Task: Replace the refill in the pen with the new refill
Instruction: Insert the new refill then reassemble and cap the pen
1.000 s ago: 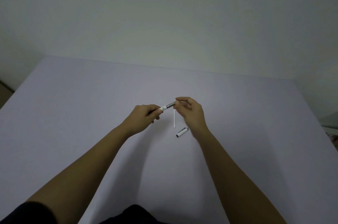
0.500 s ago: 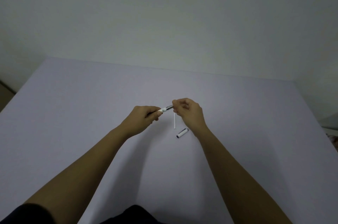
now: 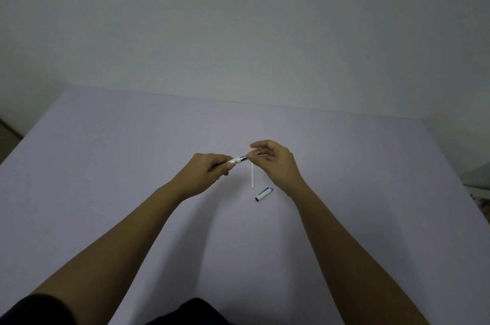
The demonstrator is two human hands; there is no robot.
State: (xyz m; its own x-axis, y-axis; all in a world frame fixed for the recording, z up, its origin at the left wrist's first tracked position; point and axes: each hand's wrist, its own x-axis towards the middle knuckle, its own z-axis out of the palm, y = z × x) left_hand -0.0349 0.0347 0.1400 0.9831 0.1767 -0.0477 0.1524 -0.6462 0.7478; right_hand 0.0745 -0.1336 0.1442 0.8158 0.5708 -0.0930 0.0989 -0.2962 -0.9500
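My left hand (image 3: pixel 205 170) is closed around a white pen barrel (image 3: pixel 238 160) whose silver end points right. My right hand (image 3: pixel 275 159) pinches that silver tip between thumb and forefinger, with the other fingers spread. A thin white refill (image 3: pixel 253 176) lies on the table just below the two hands, pointing away from me. The white pen cap (image 3: pixel 264 194) with a silver end lies slanted to the right of the refill, near my right wrist.
The work surface is a pale lilac table (image 3: pixel 132 165) that meets a plain white wall at the back. Its left and right edges are visible. Something patterned shows at the far right edge (image 3: pixel 484 205).
My right hand's fingers have opened out from a closed grip on the pen tip, leaving only thumb and forefinger at the silver end. The left hand, refill and cap have stayed put.
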